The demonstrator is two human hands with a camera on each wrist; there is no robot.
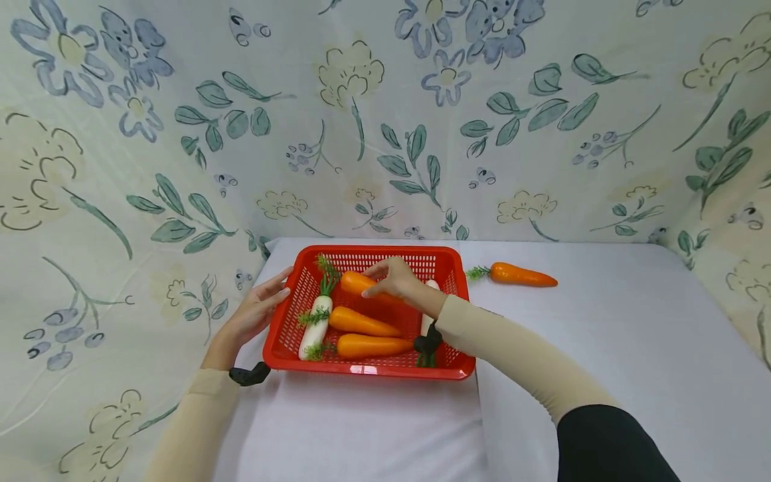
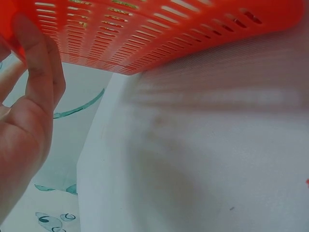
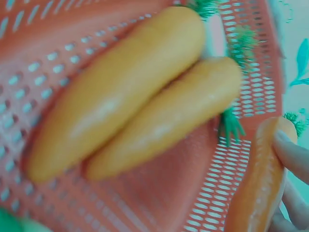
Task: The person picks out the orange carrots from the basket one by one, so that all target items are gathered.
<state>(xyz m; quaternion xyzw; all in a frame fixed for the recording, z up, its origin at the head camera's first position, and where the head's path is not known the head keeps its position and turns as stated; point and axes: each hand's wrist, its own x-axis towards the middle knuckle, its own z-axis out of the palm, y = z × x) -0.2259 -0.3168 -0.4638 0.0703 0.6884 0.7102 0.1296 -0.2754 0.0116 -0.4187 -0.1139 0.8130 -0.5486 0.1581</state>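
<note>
A red plastic basket with slotted walls stands on the white cloth. My left hand grips its left rim; the left wrist view shows the fingers against the basket's wall. Over the back of the basket, my right hand holds an orange carrot between thumb and fingers. In the right wrist view this carrot is at the lower right. Two more carrots lie below it in the basket. A white radish with green leaves lies along the left side; another white radish is partly hidden behind my right wrist.
A single carrot with green leaves lies on the white table right of the basket. Behind the table hangs a flowered cloth, which also runs down the left side.
</note>
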